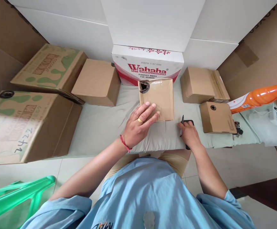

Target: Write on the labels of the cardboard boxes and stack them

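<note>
My left hand (140, 122) lies on the lower left of a small cardboard box (163, 98), its fingers stretched out over the surface. That box has a ragged, dark-rimmed hole near its upper left corner. A ring and a red string bracelet show on this hand and wrist. On the right, my right hand (189, 133) is closed on a dark pen (182, 122), which points up and away from me. Under that hand lies a black phone-like object (189, 122), mostly covered by the fingers and palm.
Behind stands a white and red Wahaha carton (150, 63). Printed cartons (52, 127) and a plain box (95, 81) fill the left. To the right are more boxes (197, 84), a small holed box (217, 117), keys (238, 129) and an orange bottle (262, 97). A green stool (33, 187) stands lower left.
</note>
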`<action>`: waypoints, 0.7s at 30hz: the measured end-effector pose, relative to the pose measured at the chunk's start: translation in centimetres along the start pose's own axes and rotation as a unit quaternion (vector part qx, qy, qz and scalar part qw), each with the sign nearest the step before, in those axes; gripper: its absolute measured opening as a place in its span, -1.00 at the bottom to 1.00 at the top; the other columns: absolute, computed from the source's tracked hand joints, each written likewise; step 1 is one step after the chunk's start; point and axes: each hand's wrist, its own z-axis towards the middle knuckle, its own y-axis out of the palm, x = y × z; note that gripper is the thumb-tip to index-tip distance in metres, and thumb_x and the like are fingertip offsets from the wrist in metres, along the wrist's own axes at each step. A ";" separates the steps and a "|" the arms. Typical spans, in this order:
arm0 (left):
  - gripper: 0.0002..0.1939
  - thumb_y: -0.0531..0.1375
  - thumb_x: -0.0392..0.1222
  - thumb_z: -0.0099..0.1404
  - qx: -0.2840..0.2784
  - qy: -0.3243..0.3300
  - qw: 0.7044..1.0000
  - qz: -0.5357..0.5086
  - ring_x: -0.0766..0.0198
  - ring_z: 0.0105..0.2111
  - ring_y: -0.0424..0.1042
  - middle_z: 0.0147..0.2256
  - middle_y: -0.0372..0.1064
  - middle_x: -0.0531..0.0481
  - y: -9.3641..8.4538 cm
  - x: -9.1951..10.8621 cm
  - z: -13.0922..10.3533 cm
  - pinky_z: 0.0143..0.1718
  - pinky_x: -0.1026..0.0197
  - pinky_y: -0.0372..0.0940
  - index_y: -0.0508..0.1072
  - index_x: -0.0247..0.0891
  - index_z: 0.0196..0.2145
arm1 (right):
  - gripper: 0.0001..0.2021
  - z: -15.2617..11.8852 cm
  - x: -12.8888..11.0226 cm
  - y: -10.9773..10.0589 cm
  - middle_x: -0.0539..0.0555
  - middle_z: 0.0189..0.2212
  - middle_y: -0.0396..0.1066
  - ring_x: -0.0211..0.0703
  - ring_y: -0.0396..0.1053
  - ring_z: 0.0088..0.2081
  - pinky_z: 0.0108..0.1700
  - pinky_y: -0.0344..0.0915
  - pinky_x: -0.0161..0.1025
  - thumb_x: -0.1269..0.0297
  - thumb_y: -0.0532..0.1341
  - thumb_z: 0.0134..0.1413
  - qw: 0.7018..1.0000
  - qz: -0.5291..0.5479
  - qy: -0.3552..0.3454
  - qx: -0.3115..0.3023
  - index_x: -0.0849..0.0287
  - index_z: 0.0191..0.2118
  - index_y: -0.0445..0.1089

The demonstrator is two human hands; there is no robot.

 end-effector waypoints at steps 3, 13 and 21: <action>-0.34 0.13 -0.41 0.57 -0.004 0.002 1.000 0.015 0.04 0.55 0.14 0.40 0.39 -0.17 -0.2 0.0 -0.1 0.47 -0.14 0.32 0.24 0.00 0.51 | -0.39 0.1 2.0 -1.1 0.28 -0.08 0.52 0.18 0.27 0.02 0.03 0.26 -0.06 0.71 0.05 0.17 1.000 -0.009 0.010 0.015 0.20 0.24 0.52; -0.34 0.13 -0.45 0.55 0.002 0.004 1.000 0.012 0.05 0.55 0.13 0.39 0.40 -0.18 -0.2 0.5 -0.2 0.48 -0.14 0.31 0.26 -0.05 0.50 | -0.42 -0.2 9.1 -2.9 0.35 -0.09 0.50 0.22 0.37 0.02 0.02 0.33 -0.01 0.60 0.00 0.32 0.984 -0.137 0.084 -0.080 0.25 0.33 0.48; -0.31 0.10 -0.42 0.58 -0.008 -0.019 1.000 -0.009 0.01 0.55 0.13 0.44 0.34 -0.15 -0.2 0.6 -0.2 0.49 -0.19 0.30 0.18 0.03 0.54 | -0.37 -5.5 4.6 0.4 0.52 0.04 0.54 0.40 0.48 0.07 0.02 0.40 0.11 0.00 0.06 0.53 0.970 -0.032 0.238 -0.025 0.45 0.41 0.29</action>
